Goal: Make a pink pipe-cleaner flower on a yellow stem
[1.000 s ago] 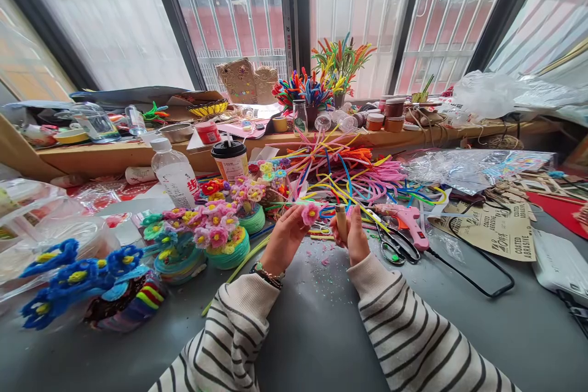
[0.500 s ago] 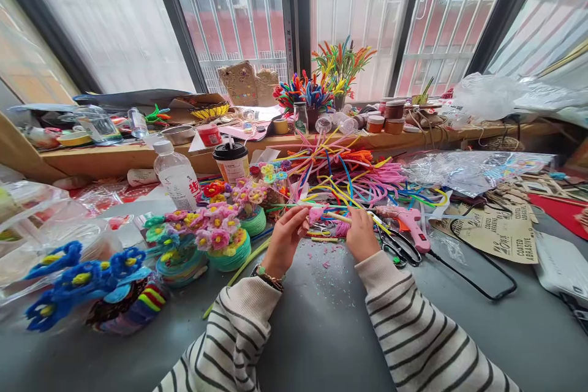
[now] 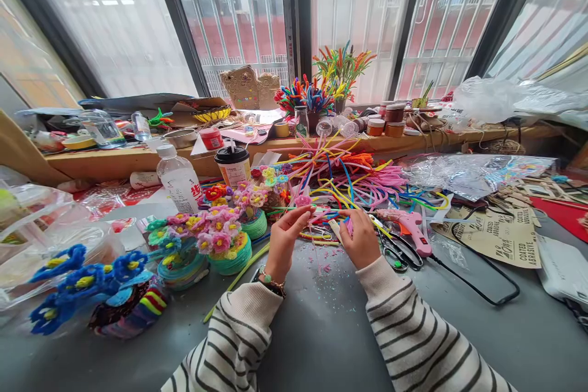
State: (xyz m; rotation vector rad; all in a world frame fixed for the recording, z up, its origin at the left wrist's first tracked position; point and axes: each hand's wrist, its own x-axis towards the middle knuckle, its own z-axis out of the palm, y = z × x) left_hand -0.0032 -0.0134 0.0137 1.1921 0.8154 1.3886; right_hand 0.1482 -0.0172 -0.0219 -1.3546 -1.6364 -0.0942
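Observation:
My left hand [image 3: 285,234] is raised above the grey table [image 3: 321,331], its fingers pinched on a small pink pipe-cleaner flower [image 3: 303,201]. My right hand [image 3: 361,236] is closed round a short pale stick [image 3: 337,229] with pink fuzz on it, a little to the right of the left hand. Both hands hover in front of the loose heap of coloured pipe cleaners [image 3: 349,177]. Pink scraps [image 3: 326,268] lie on the table under the hands.
Finished flower pots [image 3: 225,236] and blue flowers [image 3: 82,282] stand at the left. Scissors [image 3: 395,251] and a pink glue gun [image 3: 411,226] with a black cord lie right of my hands. A bottle [image 3: 179,179], a cup [image 3: 233,164] and a cluttered window ledge [image 3: 275,141] are behind.
The right hand lowered the stick from upright to slanting and shifted slightly. The left hand turned the pink flower and lifted it a little. The view tilted down slightly.

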